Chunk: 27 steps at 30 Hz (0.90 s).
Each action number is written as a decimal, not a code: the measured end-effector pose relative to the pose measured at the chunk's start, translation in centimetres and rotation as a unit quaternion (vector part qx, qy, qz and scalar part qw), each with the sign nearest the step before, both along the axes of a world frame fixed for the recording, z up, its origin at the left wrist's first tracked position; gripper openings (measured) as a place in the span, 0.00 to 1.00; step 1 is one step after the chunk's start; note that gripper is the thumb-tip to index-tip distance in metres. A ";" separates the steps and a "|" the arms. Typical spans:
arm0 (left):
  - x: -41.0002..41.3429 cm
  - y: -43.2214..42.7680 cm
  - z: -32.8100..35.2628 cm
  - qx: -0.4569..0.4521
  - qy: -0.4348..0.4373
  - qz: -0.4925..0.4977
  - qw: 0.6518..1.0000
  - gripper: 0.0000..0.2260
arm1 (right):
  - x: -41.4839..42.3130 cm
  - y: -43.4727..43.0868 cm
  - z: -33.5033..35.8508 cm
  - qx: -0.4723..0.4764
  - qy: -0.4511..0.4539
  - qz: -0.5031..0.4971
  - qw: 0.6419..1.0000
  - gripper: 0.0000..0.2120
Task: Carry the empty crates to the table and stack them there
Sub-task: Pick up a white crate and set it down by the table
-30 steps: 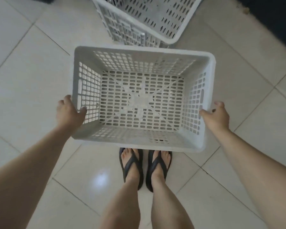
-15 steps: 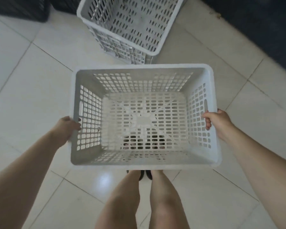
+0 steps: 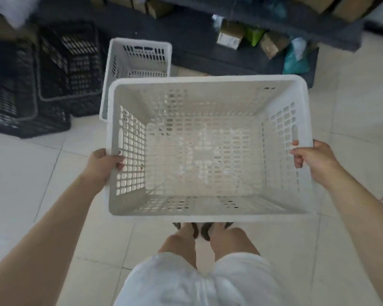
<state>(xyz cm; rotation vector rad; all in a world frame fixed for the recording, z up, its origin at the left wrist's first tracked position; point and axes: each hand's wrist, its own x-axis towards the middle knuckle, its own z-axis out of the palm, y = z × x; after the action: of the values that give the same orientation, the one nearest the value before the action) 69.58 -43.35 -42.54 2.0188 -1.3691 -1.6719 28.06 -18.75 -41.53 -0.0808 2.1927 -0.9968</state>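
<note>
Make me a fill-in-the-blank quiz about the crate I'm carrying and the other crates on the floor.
1. The carried white crate is ____ inside.
2. The number of hands gripping its sides is ____: the left hand and the right hand.
3. The lone crate standing on the tiled floor just beyond it is coloured ____.
4. The leftmost crates are coloured ____.
Missing words: empty; two; white; black.
</note>
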 end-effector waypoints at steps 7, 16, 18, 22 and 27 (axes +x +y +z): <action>-8.9 -1.3 9.3 -0.098 0.049 -0.073 0.991 0.05 | -4.0 7.2 9.6 -0.077 0.044 -0.069 0.994 0.07; -26.7 8.8 15.8 -0.163 0.099 -0.181 0.965 0.05 | -16.1 22.3 14.2 -0.153 0.074 -0.149 0.974 0.08; -31.6 11.9 16.5 -0.178 0.097 -0.202 0.958 0.06 | -20.0 26.3 14.4 -0.160 0.079 -0.172 0.969 0.08; -41.5 17.4 17.4 -0.169 0.085 -0.245 0.951 0.10 | -27.6 33.7 15.3 -0.167 0.098 -0.222 0.956 0.07; -53.6 22.5 18.3 -0.177 0.117 -0.263 0.941 0.13 | -34.9 41.3 16.3 -0.156 0.117 -0.307 0.932 0.07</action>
<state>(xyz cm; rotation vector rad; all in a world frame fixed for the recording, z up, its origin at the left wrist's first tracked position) 15.94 -20.90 -24.26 1.2800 -2.0589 -1.6208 -6.88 22.56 -25.25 0.3828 2.2989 -1.7587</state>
